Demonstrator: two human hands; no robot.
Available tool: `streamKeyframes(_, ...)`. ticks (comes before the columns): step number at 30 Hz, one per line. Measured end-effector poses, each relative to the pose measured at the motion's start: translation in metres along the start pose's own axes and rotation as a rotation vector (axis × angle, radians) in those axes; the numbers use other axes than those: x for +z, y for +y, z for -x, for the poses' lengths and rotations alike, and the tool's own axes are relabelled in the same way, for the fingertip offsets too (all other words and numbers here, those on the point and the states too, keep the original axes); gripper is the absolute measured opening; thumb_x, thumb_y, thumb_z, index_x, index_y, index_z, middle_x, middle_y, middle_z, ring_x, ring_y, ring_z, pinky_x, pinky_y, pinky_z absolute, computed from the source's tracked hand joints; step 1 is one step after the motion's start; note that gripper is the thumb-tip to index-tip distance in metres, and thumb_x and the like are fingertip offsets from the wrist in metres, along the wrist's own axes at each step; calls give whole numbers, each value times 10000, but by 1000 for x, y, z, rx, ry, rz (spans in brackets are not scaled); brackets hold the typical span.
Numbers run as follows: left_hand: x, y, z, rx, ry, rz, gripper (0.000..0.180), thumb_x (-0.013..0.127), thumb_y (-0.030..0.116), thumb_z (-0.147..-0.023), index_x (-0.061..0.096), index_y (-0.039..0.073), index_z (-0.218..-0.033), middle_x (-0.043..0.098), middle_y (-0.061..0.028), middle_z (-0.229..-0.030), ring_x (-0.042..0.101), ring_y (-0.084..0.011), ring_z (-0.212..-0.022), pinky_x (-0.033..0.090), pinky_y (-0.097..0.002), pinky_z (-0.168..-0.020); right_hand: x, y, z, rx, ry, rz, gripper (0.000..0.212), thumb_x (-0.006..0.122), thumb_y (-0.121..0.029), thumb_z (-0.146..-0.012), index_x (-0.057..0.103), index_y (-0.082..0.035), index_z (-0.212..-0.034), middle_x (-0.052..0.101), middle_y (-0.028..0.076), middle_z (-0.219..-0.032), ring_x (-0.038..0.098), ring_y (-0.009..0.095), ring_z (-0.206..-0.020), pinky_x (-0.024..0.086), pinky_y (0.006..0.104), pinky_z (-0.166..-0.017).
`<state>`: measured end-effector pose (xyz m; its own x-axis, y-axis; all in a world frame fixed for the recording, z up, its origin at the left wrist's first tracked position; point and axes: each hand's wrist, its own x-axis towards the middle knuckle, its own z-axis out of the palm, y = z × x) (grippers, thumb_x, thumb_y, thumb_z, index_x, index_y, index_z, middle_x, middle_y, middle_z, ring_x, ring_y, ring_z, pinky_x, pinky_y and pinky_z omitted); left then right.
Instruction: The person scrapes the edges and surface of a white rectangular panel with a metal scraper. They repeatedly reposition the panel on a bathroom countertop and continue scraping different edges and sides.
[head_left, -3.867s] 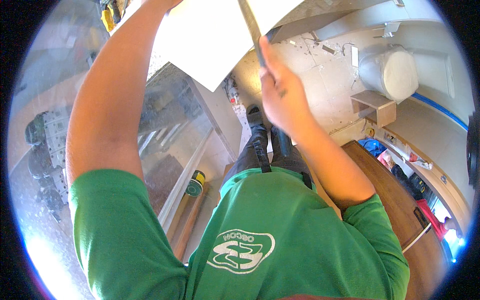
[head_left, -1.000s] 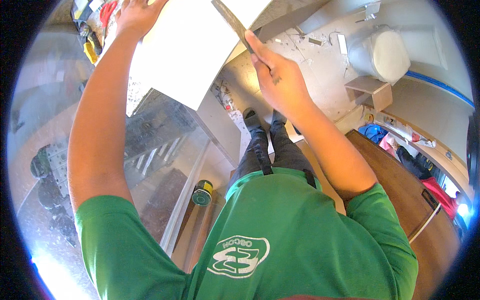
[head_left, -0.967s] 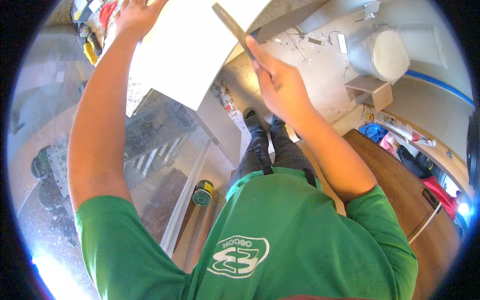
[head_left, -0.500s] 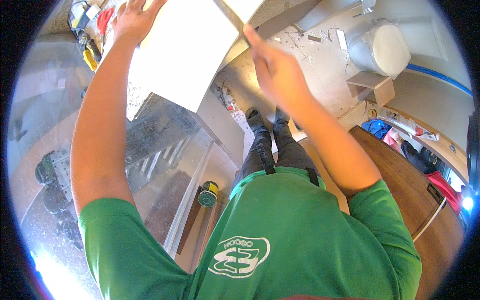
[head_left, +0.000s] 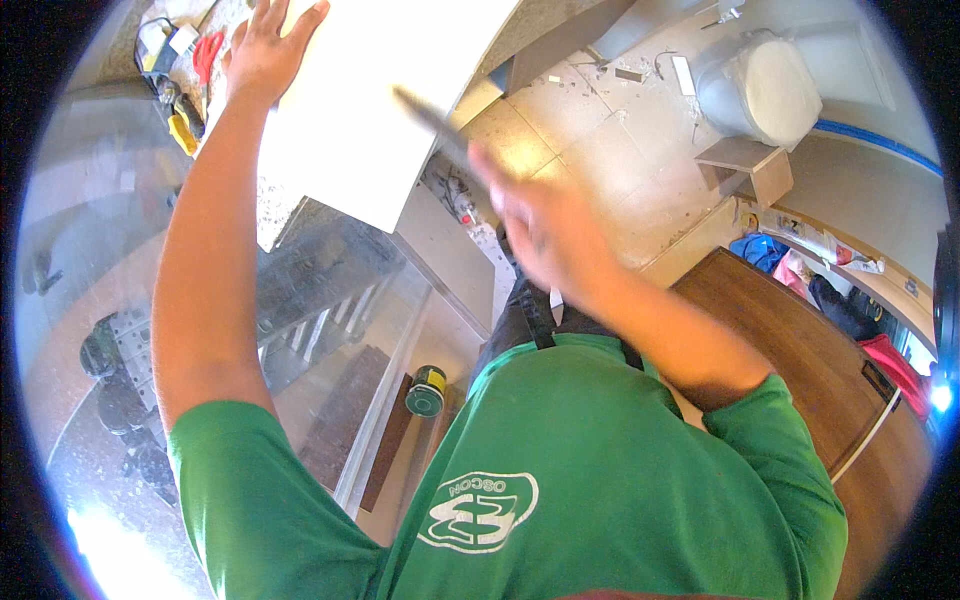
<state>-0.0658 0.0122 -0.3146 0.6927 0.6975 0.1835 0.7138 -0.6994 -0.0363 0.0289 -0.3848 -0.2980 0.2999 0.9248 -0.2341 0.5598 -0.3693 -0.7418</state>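
Gripping a long flat tool (head_left: 432, 113), the right hand (head_left: 543, 228) has its fingers curled round one end, kinda blurry, with the other end over the white board (head_left: 365, 150), can't tell if touching. Left hand (head_left: 266, 62) lies on the board's left side, fingers spread, holding nothing, red handles (head_left: 207, 52) just beside it.
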Motion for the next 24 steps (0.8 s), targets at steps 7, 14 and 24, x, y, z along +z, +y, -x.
streamKeyframes(7, 31, -30, -9, -9, -8, 53, 827, 428, 787, -939, 317, 351, -1633, 249, -39, -1723, 273, -401, -1546, 209, -554, -1253, -19, 33, -62, -150, 445, -197, 648, 606, -168, -1003, 388, -261, -1606, 666, 204, -749, 677, 340, -631, 554, 448, -607)
streamKeyframes(14, 60, -44, -25, 154, -41, -214, 746, 321, 724, -1016, 238, 350, -1656, 178, -51, -1743, 150, -378, -1593, 95, -615, -1258, -89, 70, 3, 180, 458, -594, 595, 620, -208, -1015, 439, -145, -1578, 611, 69, -685, 597, 173, -502, 501, 339, -488)
streamKeyframes(24, -31, 175, 111, 561, -91, 121, 861, 608, 362, -979, 172, 62, -1659, 170, -188, -1722, 139, -384, -1594, 130, -573, -1272, -95, 104, 78, 513, 515, -662, 633, 656, -158, -999, 419, -45, -1575, 519, 1, -684, 466, 85, -465, 380, 265, -425)
